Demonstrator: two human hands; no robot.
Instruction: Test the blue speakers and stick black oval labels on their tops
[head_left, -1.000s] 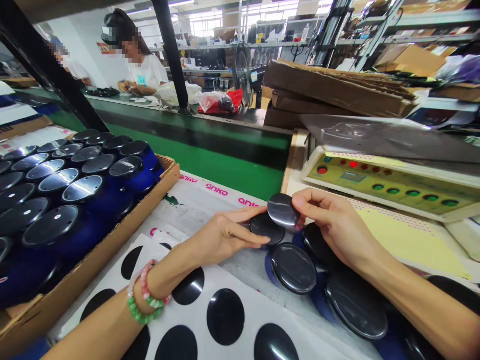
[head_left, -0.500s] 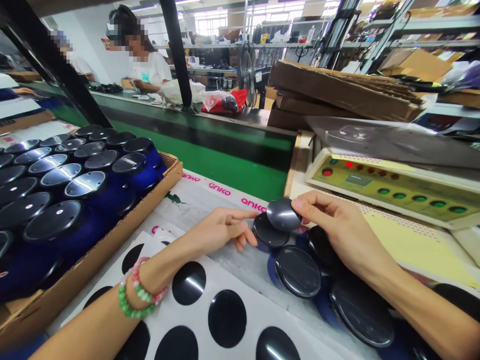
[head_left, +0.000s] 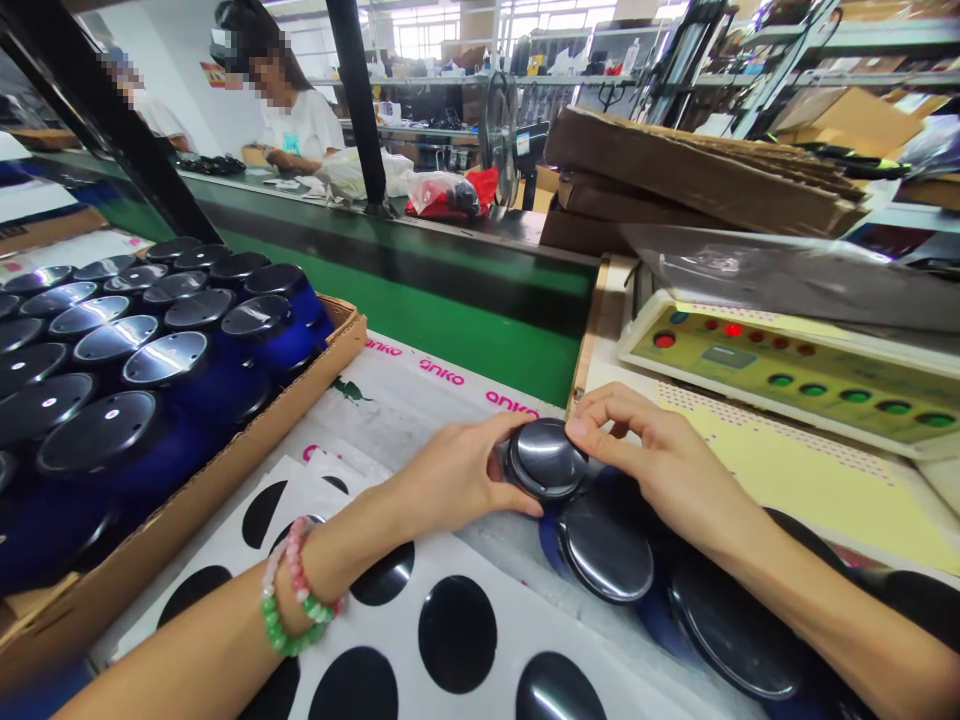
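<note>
My left hand [head_left: 457, 475] wraps its thumb and fingers round the side of a dark round cup [head_left: 531, 488]. Over the cup's flat top lies a glossy black disc [head_left: 549, 452], its far right edge pinched by my right hand [head_left: 619, 430]. More blue cups with black tops, such as one nearby [head_left: 609, 548], stand to the right, partly under my right forearm. Below my left arm, a white sheet [head_left: 431, 535] carries several black round discs [head_left: 457, 633].
A cardboard tray [head_left: 341, 350] on the left holds rows of blue cups. A control box [head_left: 795, 370] with buttons stands at the right, near stacked cardboard [head_left: 697, 180]. A green conveyor [head_left: 450, 330] runs behind; a person [head_left: 300, 125] sits beyond it.
The disc has come down onto the cup top, my right hand still at its edge. My left hand has moved right and closed round the cup.
</note>
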